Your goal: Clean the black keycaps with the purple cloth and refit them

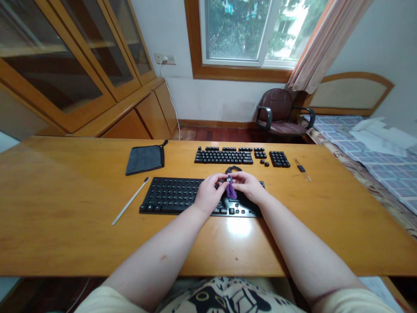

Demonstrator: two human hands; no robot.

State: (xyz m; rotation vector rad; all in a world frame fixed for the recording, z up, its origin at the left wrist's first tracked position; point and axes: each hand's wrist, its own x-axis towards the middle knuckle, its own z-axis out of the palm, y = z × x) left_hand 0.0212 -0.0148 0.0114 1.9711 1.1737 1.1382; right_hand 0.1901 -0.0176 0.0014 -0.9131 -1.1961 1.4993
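My left hand (pixel 210 191) and my right hand (pixel 248 186) meet above the right half of a black keyboard base (pixel 176 195) that has had most of its keycaps taken off. Between their pinched fingertips is a purple cloth (pixel 231 191), hanging down in folds. A small shiny piece (pixel 228 178) shows at the top of the cloth, too small to name for sure. The base's bare key posts face up, and a few keys sit along its front edge. Part of the base is hidden under my hands. Behind them lies a coiled black cable (pixel 233 168).
Loose black keycaps (pixel 224 157) stand in rows behind the base, with a number-pad block (pixel 279 159) at right. Farther right lies a wire keycap puller (pixel 301 168). To the left are a dark grey cloth (pixel 145 159) and a long thin brush-like stick (pixel 130 201).
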